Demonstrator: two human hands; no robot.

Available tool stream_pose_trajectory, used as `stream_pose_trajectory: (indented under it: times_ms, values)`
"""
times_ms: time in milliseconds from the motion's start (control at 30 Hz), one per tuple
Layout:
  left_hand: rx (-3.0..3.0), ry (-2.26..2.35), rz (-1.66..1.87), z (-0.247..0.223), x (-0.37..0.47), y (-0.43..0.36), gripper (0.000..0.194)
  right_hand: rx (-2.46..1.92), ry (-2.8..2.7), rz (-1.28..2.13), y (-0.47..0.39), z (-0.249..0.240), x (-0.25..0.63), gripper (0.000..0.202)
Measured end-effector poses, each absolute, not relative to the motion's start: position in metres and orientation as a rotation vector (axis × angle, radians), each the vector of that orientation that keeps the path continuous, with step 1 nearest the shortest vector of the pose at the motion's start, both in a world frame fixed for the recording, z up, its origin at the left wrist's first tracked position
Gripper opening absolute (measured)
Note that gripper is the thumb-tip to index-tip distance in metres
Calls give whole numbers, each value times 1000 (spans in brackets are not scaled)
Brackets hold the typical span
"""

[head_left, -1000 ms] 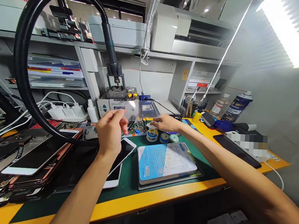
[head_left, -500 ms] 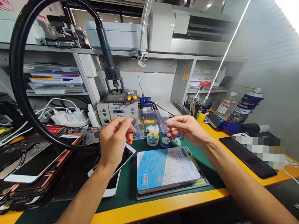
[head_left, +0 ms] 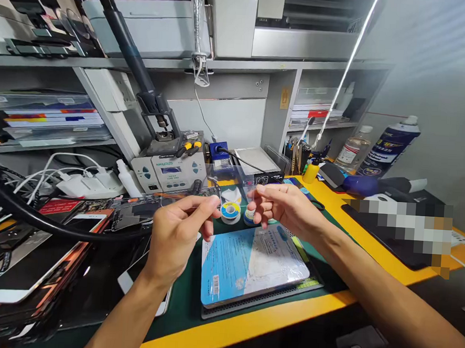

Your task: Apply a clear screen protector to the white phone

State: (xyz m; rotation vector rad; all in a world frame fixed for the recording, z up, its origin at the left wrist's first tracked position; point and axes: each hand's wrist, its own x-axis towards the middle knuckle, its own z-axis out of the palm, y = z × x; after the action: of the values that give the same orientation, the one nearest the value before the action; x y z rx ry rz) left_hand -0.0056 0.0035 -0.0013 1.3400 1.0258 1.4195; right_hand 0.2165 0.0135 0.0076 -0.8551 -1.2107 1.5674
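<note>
A thin, see-through plastic sheet (head_left: 227, 180) is stretched between my two hands above the desk; its edges are faint against the equipment behind. My left hand (head_left: 186, 221) pinches its left side between thumb and fingers. On the other side, my right hand (head_left: 280, 202) grips the right edge with thumb and forefinger, the other fingers curled. Beneath the hands lies a plastic-wrapped blue and white book (head_left: 250, 267) on a dark perforated board. Behind the sheet stands a solder spool (head_left: 230, 211) with a yellow and blue label.
Stacked phone parts and a white-framed phone (head_left: 42, 259) fill the left side. A thick black flexible arm (head_left: 52, 223) crosses there. A soldering station (head_left: 169, 170) stands behind. To the right are a yellow bottle (head_left: 311, 172), a spray can (head_left: 389, 148) and a black phone (head_left: 382, 235).
My view has tilted down and shifted, so the shelf and printers sit higher in it. Both hands keep hold of the clear sheet, slightly lowered toward the book.
</note>
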Motion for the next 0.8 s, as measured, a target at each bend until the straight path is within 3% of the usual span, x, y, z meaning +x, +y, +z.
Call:
stream_pose_trajectory:
  times_ms: [367, 800]
  values:
    - [1437, 1082, 1441, -3, -7, 0, 21, -886, -1382, 1465, 8, 2, 204, 38]
    - [1474, 1068, 1376, -4, -13, 4, 22, -778, -1491, 1718, 6, 5, 222, 36]
